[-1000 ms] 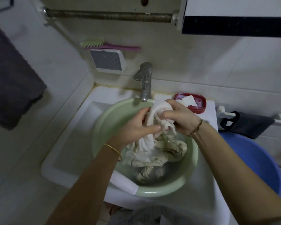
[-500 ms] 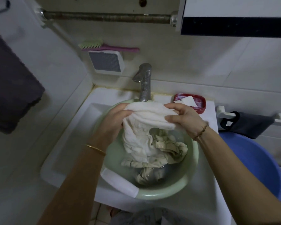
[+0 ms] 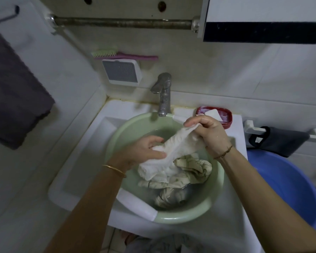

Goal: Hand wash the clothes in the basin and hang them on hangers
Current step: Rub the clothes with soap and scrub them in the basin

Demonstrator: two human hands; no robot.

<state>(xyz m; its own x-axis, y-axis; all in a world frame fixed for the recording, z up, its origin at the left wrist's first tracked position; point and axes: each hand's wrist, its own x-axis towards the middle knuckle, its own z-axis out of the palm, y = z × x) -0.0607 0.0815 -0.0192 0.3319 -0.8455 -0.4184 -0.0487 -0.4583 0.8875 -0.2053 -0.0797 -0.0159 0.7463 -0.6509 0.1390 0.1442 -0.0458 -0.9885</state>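
1. Both hands work over a pale green basin (image 3: 217, 181) that sits inside a white sink (image 3: 91, 143).
2. Left hand (image 3: 146, 149) is curled around the lower part of a white cloth (image 3: 173, 148), with the thumb above it and the fingers wrapped across it.
3. Right hand (image 3: 208, 133) pinches the upper end of the same cloth between thumb and bent fingers, raised near the basin's far rim.
4. Between the two hands, the white cloth stretches in a slanting band (higher at the right, lower at the left), and its loose end hangs down into the basin.
5. Beige patterned clothes (image 3: 188, 172) lie bunched in the basin just under the white cloth, partly sunk in the water toward the near side.
6. On the left wrist is a thin gold bangle (image 3: 114, 170); on the right wrist, a thin cord bracelet (image 3: 223, 152).
7. A metal tap (image 3: 163, 94) stands at the back of the sink, right behind the basin.
8. To the right of the tap, a red soap dish (image 3: 226, 123) holds a white bar of soap (image 3: 212, 113).
9. A blue tub (image 3: 290, 189) sits to the right of the sink, lower down.
10. On the wall behind, a green and pink brush (image 3: 120, 55) rests on a small white box, and a dark towel (image 3: 15, 99) hangs at the left.
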